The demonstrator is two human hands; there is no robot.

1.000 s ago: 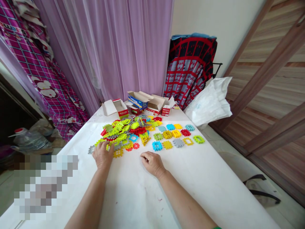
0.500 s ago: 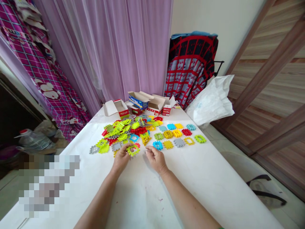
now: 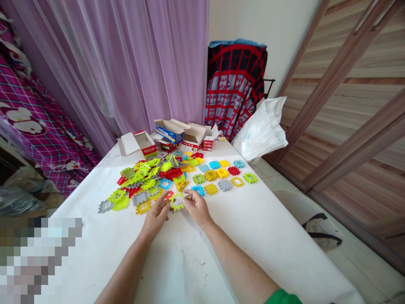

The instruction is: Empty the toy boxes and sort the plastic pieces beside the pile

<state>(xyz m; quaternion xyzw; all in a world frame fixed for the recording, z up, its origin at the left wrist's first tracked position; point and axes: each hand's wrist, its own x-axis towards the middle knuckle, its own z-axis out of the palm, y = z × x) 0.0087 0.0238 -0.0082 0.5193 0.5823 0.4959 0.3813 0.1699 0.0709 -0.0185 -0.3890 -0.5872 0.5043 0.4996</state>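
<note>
My left hand [image 3: 156, 214] and my right hand [image 3: 195, 206] meet at the near edge of a heap of toothed plastic tiles [image 3: 148, 179]. Between their fingertips they pinch one lime-green frame tile [image 3: 177, 201], held just above the white table [image 3: 177, 261]. The heap mixes lime, red, grey, yellow and blue pieces. To its right, several single tiles lie in two neat rows [image 3: 221, 175], among them a green frame tile [image 3: 250, 178] at the far right end.
Several opened small cardboard boxes [image 3: 172, 131] stand at the table's far edge before a purple curtain. A white plastic bag [image 3: 261, 131] and a red-and-black patterned cloth [image 3: 236, 84] are at the back right. The table's right edge drops to a wooden floor.
My left hand left the heap's left side carrying a lime-green tile toward the middle. My right hand rose to meet it and now both pinch that tile. The camera view shifted rightward.
</note>
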